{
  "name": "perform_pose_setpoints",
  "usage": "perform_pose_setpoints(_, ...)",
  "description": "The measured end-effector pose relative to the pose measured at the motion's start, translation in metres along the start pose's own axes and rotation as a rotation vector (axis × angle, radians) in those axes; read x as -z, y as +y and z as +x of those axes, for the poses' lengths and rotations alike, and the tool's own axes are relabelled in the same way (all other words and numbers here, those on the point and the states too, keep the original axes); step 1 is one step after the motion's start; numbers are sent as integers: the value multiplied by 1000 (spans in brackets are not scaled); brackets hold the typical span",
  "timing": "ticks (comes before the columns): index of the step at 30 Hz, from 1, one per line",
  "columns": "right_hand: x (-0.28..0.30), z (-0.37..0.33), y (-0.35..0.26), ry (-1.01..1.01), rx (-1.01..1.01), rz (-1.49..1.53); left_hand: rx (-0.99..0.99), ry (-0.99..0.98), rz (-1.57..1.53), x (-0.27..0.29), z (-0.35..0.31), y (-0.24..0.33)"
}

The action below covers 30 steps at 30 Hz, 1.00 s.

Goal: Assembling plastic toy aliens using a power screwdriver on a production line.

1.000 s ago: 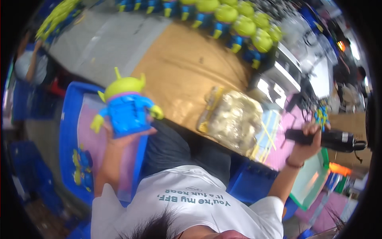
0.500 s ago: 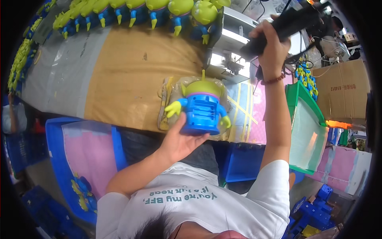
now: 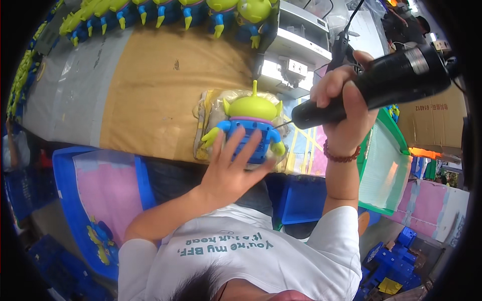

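Note:
A green and blue alien toy figure (image 3: 252, 108) lies on a plastic-wrapped pad (image 3: 213, 113) with its blue back facing up. Over the lower part of that back, my left hand (image 3: 226, 175) rests with its fingers spread. To the right, my right hand (image 3: 346, 108) is wrapped round a black electric screwdriver (image 3: 401, 78). Its thin bit points left and reaches the upper right of the toy's back; whether it touches a screw is too small to tell.
Several like figures (image 3: 221, 10) stand in a row along the far edge of the table (image 3: 165, 95). A white machine (image 3: 296, 37) stands behind my right hand. Blue bins (image 3: 63, 170) lie at the near side, a green tray (image 3: 386, 175) and a cardboard box (image 3: 434, 125) at the right.
The screwdriver has come down and nearer, its bit now at the toy. My left hand has shifted from the toy's lower edge onto its back, with the fingers spread.

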State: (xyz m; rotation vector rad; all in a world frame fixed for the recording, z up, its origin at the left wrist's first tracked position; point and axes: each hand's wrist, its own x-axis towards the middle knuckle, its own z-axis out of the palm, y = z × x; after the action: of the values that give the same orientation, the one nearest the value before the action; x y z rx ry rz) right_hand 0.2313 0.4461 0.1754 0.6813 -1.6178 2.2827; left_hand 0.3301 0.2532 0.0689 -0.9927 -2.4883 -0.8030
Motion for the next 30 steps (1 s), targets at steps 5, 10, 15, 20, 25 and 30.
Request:
perform_pose_setpoints(5,-6,-10,8,-29,29,40,85,24,257,-47,5,-16)
perform_pose_setpoints(10,-10,-32,26,-86,-49,-83,79,9,210,-44,4,-17)
perform_pose_setpoints(15,7,-29,48,-387,126,-61,95,2,156,-43,5,-16)
perform_pose_setpoints(20,10,-29,52,-414,102,23,107,4,99,-42,5,-17)
perform_pose_setpoints(25,10,-33,45,-330,32,23,128,1,77,-43,4,-17)
perform_pose_setpoints(30,12,-30,47,-413,46,86,132,6,70,-41,6,-17)
